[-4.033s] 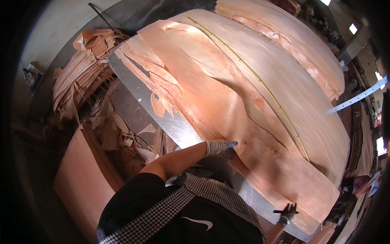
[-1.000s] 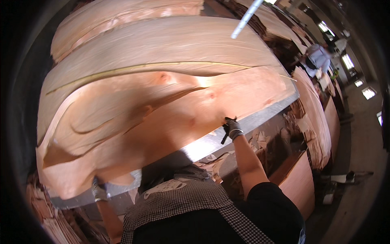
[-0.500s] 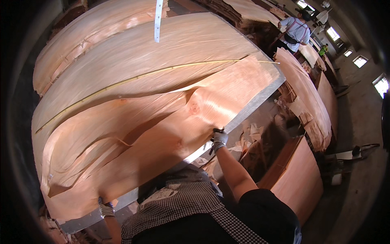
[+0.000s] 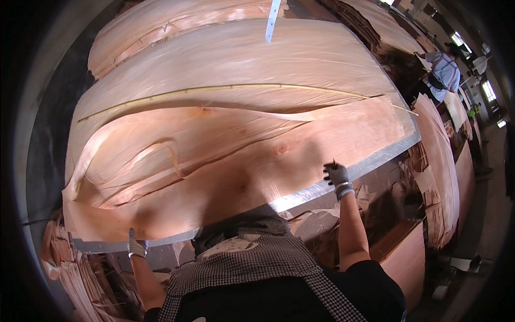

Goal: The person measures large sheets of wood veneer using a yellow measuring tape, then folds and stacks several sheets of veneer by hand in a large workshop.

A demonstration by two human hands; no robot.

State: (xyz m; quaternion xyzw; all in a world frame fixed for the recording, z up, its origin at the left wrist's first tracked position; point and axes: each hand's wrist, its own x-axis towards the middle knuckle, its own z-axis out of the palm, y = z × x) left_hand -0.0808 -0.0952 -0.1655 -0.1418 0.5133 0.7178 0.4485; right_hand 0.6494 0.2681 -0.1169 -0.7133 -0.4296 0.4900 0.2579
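A large reddish-tan wood veneer sheet [image 4: 214,206] lies across the near part of a wide stack of paler veneer [image 4: 230,59]. Its far side is buckled into a raised loop, with a loose curled strip inside. My left hand [image 4: 138,246], in a pale glove, pinches the sheet's near edge at the left; one digit shows on top and the other fingers are hidden. My right hand [image 4: 338,176], gloved with dark fingertips, is over the sheet's near right edge, fingers spread and holding nothing I can make out. A thin yellow stick [image 4: 230,87] lies beyond the loop.
A grey metal edge [image 4: 370,161] runs along the near side. Torn veneer scraps [image 4: 67,263] hang at the lower left. More veneer stacks [image 4: 437,166] stand to the right, where a person [image 4: 442,72] works. A white perforated strip [image 4: 272,21] hangs above the far side.
My right hand has come off the sheet's near edge and spread its fingers. The sheet's right part lies flatter and its middle fold has shrunk. The view has turned; my left hand stays at the edge.
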